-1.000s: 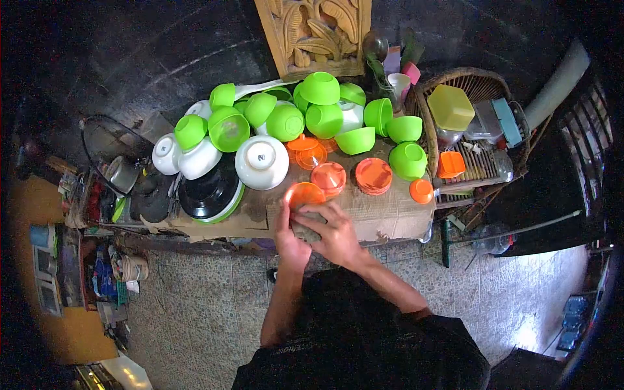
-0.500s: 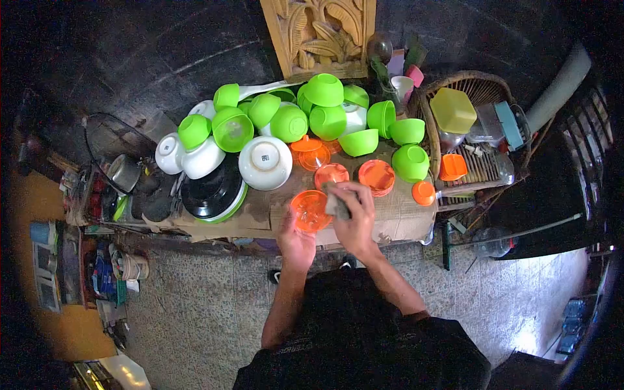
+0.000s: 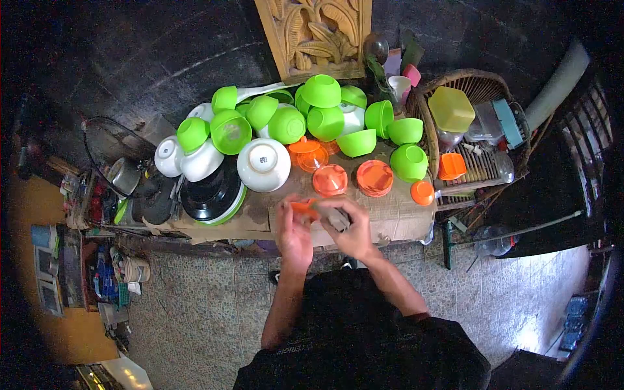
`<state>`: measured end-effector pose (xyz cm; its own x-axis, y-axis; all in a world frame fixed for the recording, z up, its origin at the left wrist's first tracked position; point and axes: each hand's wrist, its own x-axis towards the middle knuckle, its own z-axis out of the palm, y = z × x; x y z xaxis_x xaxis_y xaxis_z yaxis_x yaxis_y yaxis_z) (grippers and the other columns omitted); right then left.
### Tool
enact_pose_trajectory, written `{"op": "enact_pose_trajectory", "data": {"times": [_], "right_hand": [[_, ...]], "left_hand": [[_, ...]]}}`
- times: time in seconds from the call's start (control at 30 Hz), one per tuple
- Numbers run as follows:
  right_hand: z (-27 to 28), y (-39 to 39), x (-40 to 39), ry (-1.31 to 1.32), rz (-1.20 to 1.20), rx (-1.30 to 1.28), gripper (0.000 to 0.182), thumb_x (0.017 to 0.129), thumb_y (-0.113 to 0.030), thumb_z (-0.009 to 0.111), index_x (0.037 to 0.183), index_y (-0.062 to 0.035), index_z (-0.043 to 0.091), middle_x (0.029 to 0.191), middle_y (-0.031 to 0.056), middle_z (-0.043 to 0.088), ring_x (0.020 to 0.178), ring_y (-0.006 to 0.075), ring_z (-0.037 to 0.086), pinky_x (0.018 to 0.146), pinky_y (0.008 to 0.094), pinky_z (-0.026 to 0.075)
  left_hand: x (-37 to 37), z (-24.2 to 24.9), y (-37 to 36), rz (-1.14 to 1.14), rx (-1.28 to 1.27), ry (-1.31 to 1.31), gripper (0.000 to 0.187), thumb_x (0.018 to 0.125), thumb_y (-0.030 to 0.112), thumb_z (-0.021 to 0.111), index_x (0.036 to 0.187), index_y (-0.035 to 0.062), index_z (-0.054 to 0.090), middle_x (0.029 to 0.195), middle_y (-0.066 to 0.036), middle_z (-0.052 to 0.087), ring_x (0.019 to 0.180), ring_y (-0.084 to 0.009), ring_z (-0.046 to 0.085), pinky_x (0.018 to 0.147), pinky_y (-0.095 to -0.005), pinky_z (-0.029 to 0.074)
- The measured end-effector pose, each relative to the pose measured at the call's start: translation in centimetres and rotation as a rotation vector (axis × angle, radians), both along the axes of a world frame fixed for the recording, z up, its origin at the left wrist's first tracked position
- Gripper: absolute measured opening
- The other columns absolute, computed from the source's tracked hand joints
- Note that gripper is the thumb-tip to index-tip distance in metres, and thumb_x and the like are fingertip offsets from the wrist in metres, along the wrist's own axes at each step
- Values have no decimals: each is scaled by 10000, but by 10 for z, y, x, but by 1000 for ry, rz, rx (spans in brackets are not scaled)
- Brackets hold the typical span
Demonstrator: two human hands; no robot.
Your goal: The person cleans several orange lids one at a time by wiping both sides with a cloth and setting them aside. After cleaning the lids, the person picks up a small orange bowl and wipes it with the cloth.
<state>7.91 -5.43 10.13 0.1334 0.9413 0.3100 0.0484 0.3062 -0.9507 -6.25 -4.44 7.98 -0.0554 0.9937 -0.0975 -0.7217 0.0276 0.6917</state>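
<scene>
My left hand (image 3: 296, 240) grips a round, see-through orange plastic lid (image 3: 303, 208) by its edge, in front of the table. The lid is tilted and partly covered by the fingers. A greyish cloth (image 3: 335, 220) is bunched in my right hand (image 3: 354, 231), close against the lid's right side. Just beyond the hands lies another orange lid (image 3: 330, 180), beside a stack of orange lids (image 3: 375, 177). A small orange cup (image 3: 422, 192) stands farther right.
Several green bowls (image 3: 286, 125) and white bowls (image 3: 264, 164) are piled along the back. At left is a black plate (image 3: 211, 194) over a green-rimmed one. A wicker rack (image 3: 478, 81) holding containers stands right. Cardboard (image 3: 396, 221) covers the table.
The orange lid has turned from facing me to a steep tilt and risen slightly. My right hand with the cloth has shifted a little lower and stays beside it.
</scene>
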Motion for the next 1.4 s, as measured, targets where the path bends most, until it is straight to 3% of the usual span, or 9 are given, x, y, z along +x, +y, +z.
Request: {"op": "enact_pose_trajectory", "data": {"times": [0.1, 0.2, 0.33, 0.6, 0.8, 1.0, 1.1, 1.23, 1.4], "right_hand": [[3, -1, 3, -366, -29, 369, 559, 595, 76, 755, 1131, -86, 743, 1134, 102, 723, 1089, 326, 670, 960, 423, 543], [0, -5, 7, -595, 52, 383, 577, 630, 73, 740, 1174, -119, 743, 1225, 88, 697, 1117, 318, 656, 958, 428, 544], [-5, -2, 4, -610, 126, 407, 546, 656, 38, 779, 1176, -128, 760, 1257, 97, 669, 1104, 312, 643, 933, 405, 540], [11, -1, 6, -439, -136, 152, 670, 683, 108, 687, 1318, -107, 689, 1298, 141, 577, 1153, 341, 592, 979, 414, 512], [-5, 1, 1, -727, -43, 383, 703, 695, 53, 708, 1376, -117, 665, 1319, 147, 573, 1203, 326, 559, 1003, 441, 485], [-9, -6, 9, -699, -32, 445, 741, 698, 34, 721, 1412, -145, 633, 1325, 123, 589, 1208, 344, 560, 974, 413, 515], [-3, -3, 3, -545, -159, 362, 605, 720, 73, 691, 1310, -60, 697, 1242, 156, 618, 1148, 331, 597, 977, 425, 495], [13, 2, 5, -294, -74, 110, 576, 700, 103, 655, 1258, -30, 709, 1158, 165, 626, 1089, 345, 620, 968, 413, 506], [14, -5, 1, -583, -141, 200, 637, 700, 50, 698, 1328, -56, 667, 1264, 166, 591, 1147, 379, 582, 985, 441, 514]], "left_hand": [[6, 17, -3, 11, -113, -21, 404, 1083, 412, 495, 1308, 93, 596, 1248, -65, 669, 1179, -218, 626, 1039, -402, 479], [3, 21, -2, -198, -103, -272, 437, 1090, 429, 478, 1346, 89, 577, 1264, -72, 667, 1180, -222, 630, 1032, -407, 490], [-6, 3, 5, -171, -94, -179, 483, 1087, 440, 487, 1400, 77, 545, 1315, -84, 655, 1197, -231, 631, 1034, -426, 499], [0, -5, 6, -66, -7, 47, 461, 1091, 372, 499, 1430, 61, 522, 1400, -103, 624, 1275, -236, 606, 1087, -442, 476], [-3, -20, 4, -142, -24, -56, 475, 1098, 380, 475, 1440, 52, 515, 1421, -110, 610, 1322, -238, 575, 1131, -431, 443], [-4, -33, 2, -205, -61, -329, 478, 1109, 389, 436, 1449, 60, 504, 1458, -118, 581, 1334, -253, 564, 1131, -447, 442], [4, -1, -3, -135, -125, -264, 440, 1109, 370, 448, 1409, 57, 523, 1418, -121, 605, 1299, -263, 593, 1098, -433, 473], [4, 9, -2, -28, 82, 274, 400, 1108, 336, 487, 1317, 12, 597, 1272, -103, 659, 1171, -193, 625, 1035, -367, 482], [13, 22, -5, -42, 61, 788, 415, 1116, 299, 492, 1302, -50, 618, 1188, -95, 672, 1078, -141, 597, 969, -324, 477]]}}
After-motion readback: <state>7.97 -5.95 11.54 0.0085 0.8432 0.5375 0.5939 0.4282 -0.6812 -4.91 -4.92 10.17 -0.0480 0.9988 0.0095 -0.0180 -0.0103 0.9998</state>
